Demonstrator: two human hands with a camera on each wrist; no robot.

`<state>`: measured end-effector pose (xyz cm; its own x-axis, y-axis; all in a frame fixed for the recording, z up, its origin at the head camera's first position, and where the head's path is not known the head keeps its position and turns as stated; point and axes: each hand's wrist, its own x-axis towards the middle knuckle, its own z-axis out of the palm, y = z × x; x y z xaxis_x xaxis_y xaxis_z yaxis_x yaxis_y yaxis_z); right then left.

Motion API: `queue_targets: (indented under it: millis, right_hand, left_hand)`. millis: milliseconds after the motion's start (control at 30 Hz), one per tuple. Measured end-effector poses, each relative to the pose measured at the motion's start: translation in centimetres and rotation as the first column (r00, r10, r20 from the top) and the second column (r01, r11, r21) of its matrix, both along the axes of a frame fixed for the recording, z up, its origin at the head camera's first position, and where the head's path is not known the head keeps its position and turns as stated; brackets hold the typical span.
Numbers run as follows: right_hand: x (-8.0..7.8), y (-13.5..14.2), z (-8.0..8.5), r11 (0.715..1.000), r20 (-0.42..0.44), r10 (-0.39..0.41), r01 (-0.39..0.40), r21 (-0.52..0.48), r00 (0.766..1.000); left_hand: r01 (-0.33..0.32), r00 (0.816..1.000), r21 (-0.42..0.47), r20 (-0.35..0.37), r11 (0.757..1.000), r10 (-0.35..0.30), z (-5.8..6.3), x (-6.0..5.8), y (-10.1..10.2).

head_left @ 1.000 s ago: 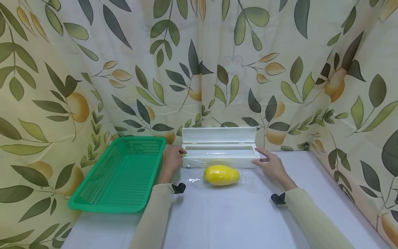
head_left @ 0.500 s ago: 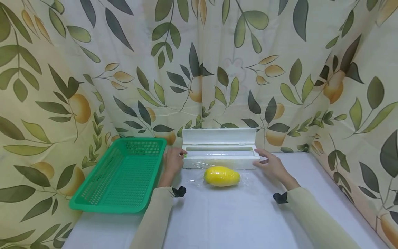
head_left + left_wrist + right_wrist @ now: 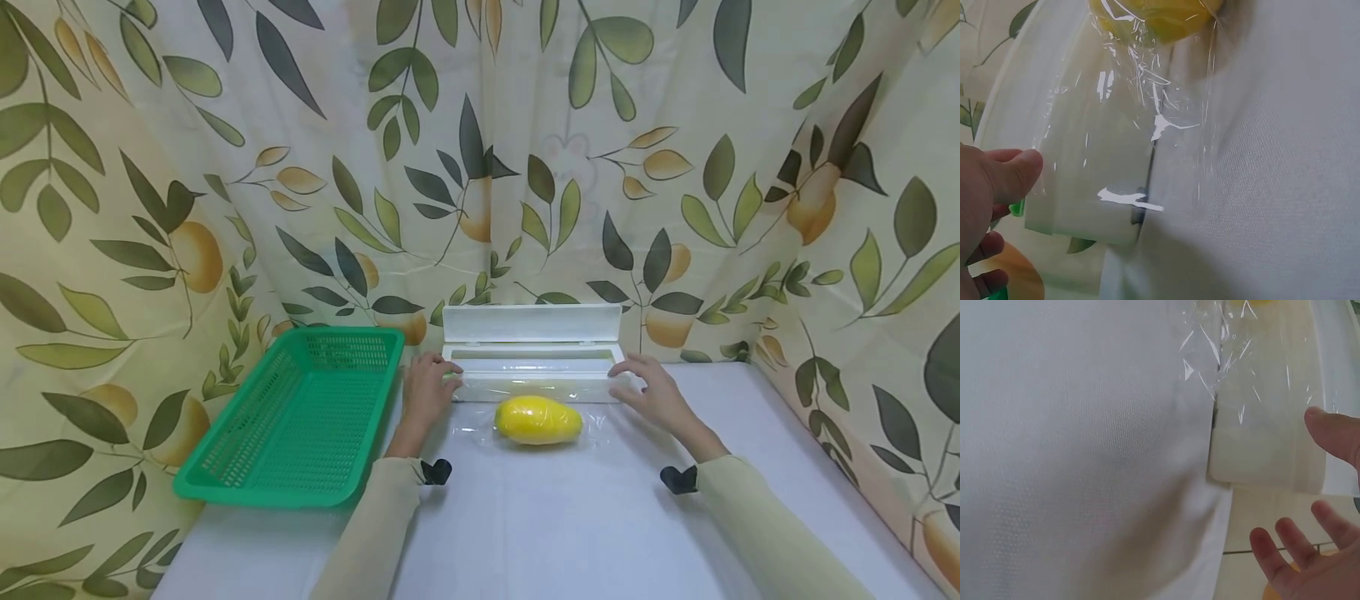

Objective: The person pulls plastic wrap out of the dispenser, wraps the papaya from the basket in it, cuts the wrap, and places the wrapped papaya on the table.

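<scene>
A white cling film dispenser (image 3: 536, 389) stands at the back of the table with its lid (image 3: 532, 324) raised. Clear film (image 3: 1116, 125) hangs over its front and reaches a yellow, papaya-like fruit (image 3: 538, 419) lying in front, with film around it. My left hand (image 3: 429, 392) is at the dispenser's left end, thumb and index near the film's edge with a small gap between them. A green slider (image 3: 1017, 207) shows just below that thumb. At the right end, my right hand (image 3: 658, 400) has thumb and fingers spread apart, the thumb (image 3: 1332, 431) by the front edge.
A green plastic basket (image 3: 292, 492) with perforated sides stands on the left of the white-covered table (image 3: 540, 525). A leaf-patterned curtain (image 3: 525, 167) rises close behind the dispenser and along both sides.
Both hands have shifted slightly inward from the dispenser's ends, toward the film. The left fingers have come off the green slider. The fruit, dispenser and basket stay in place.
</scene>
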<state>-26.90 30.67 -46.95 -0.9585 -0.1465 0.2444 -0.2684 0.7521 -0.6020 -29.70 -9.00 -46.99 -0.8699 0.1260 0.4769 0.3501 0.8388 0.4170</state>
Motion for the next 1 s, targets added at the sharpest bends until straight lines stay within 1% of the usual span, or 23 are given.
queue_targets:
  millis: [133,267,433,533,667,767,1000]
  right_hand:
    - [0.1,-0.2,0.0,1.000,0.007,-0.005,0.005,0.000,1.000]
    - [0.1,-0.3,0.1,1.000,0.011,-0.015,0.015,0.002,1.000]
    - [0.3,-0.5,0.2,1.000,-0.014,-0.015,0.016,0.016,1.000]
    - [0.5,-0.4,0.3,1.000,-0.030,-0.010,0.011,0.023,1.000]
    - [0.9,-0.2,0.6,1.000,-0.048,-0.003,0.004,0.021,0.999]
    - [1.2,-0.1,0.9,1.000,-0.053,-0.002,0.002,0.018,0.999]
    - [1.9,0.1,1.6,0.999,-0.006,-0.021,0.022,0.031,1.000]
  left_hand:
    - [-0.002,1.000,-0.018,-0.028,1.000,0.002,-0.1,-0.2,0.0]
    - [-0.001,1.000,-0.018,-0.016,1.000,0.001,-0.1,-0.4,0.0]
    - [-0.013,1.000,-0.022,-0.007,1.000,0.013,0.0,-0.4,0.0]
    - [-0.008,0.999,-0.031,-0.036,0.999,0.007,0.0,-0.2,-0.1]
    - [0.012,0.997,-0.016,-0.080,1.000,-0.013,-0.3,0.1,-0.2]
    - [0.029,0.996,0.005,-0.086,1.000,-0.028,-0.3,0.4,-0.2]
    - [0.047,0.997,0.008,-0.059,0.999,-0.047,-0.2,1.3,-0.2]
